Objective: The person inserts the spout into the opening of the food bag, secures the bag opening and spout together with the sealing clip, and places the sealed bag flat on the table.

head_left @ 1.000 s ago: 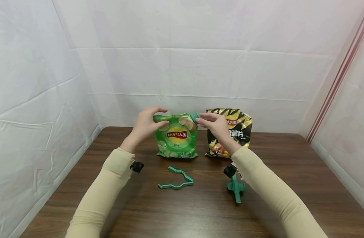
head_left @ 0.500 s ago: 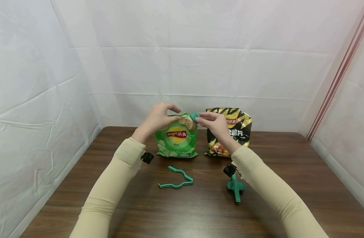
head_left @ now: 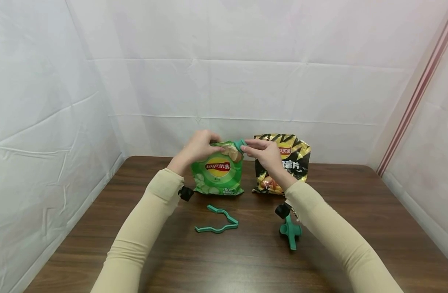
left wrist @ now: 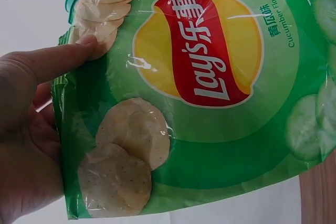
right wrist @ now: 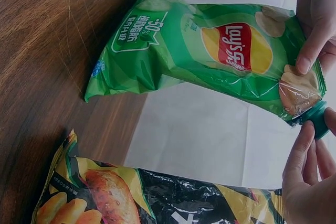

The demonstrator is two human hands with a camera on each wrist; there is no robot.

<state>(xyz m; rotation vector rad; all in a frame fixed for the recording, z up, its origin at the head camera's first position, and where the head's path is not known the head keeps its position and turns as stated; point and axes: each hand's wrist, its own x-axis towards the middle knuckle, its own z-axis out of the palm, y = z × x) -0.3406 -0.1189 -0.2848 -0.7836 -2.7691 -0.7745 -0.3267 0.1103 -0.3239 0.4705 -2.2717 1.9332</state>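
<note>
A green Lay's potato chip bag (head_left: pixel 217 180) stands upright on the table in the head view. My left hand (head_left: pixel 199 147) pinches its top edge, thumb on the printed front and fingers behind, as the left wrist view shows. With fingertips and thumb, my right hand (head_left: pixel 265 154) pinches a small round green cap (right wrist: pixel 314 120) at the bag's upper right corner. Whether the cap sits over the corner or inside the opening is hard to tell. In front of the bag lies an unfolded green bag clip (head_left: pixel 217 230), bent in a V shape.
A black and gold chip bag (head_left: pixel 299 167) stands just right of the green one, partly behind my right hand. A cross-shaped green plastic piece (head_left: pixel 291 231) lies on the wooden table (head_left: pixel 224 264) under my right forearm. White cloth (head_left: pixel 224 89) hangs behind.
My left hand has moved right along the top of the green bag, from its left corner towards the cap, and its fingers have closed on the edge. My right hand stays at the corner.
</note>
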